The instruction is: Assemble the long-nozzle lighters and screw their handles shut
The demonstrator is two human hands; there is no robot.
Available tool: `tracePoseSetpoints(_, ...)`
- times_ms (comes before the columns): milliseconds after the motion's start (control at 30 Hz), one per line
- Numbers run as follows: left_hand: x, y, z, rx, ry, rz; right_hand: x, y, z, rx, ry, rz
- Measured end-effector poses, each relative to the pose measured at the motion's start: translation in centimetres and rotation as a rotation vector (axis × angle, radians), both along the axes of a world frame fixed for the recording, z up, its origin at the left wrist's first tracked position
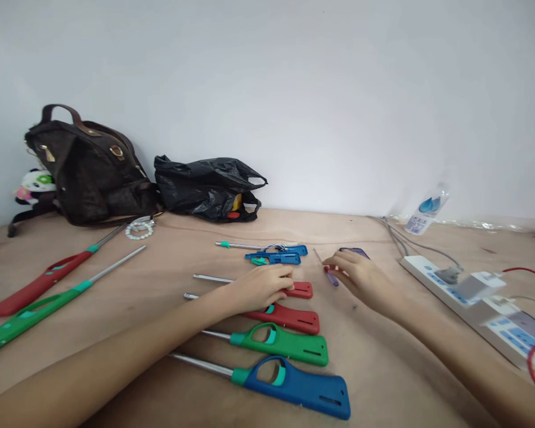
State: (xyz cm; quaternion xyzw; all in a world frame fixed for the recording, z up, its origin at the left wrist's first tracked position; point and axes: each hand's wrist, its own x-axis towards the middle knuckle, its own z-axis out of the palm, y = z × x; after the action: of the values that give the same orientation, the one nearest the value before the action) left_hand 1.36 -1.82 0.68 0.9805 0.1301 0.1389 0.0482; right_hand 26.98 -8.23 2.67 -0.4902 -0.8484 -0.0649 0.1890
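On the tabletop (374,368), the left hand (264,288) lies over the red lighter (303,290) nearest the opened blue casing halves (286,258); I cannot tell whether its grip is closed. The right hand (364,279), fingers loosely bent, meets a purple-handled screwdriver (333,278), its hold too hidden to tell

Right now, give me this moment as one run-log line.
left hand: at red lighter; right hand: at purple-handled screwdriver, grip unclear; beyond left hand: opened blue lighter
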Motion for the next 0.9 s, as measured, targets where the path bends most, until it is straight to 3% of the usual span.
tracePoseSetpoints(133,-0.1,0.0,0.2,0.011,0.009,0.011,2.1,-1.2,1.4,-0.382,-0.062,-0.175)
tracePoseSetpoints(267,0.0,0.1,0.0,0.015,0.010,0.019,3.1,-1.7,1.2,-0.541,-0.115,-0.119)
tracePoseSetpoints(567,0.0,0.0,0.0,-0.006,-0.012,0.012,3.3,-1.0,0.4,-0.629,-0.136,-0.089)
tracePoseSetpoints(733,-0.1,0.0,0.0,0.004,-0.010,0.011,2.6,-1.3,1.4,-0.545,-0.130,-0.136)
tracePoseSetpoints(900,-0.2,-0.2,0.0,0.003,-0.013,0.024,0.1,-0.1,2.3,-0.528,-0.033,0.009)
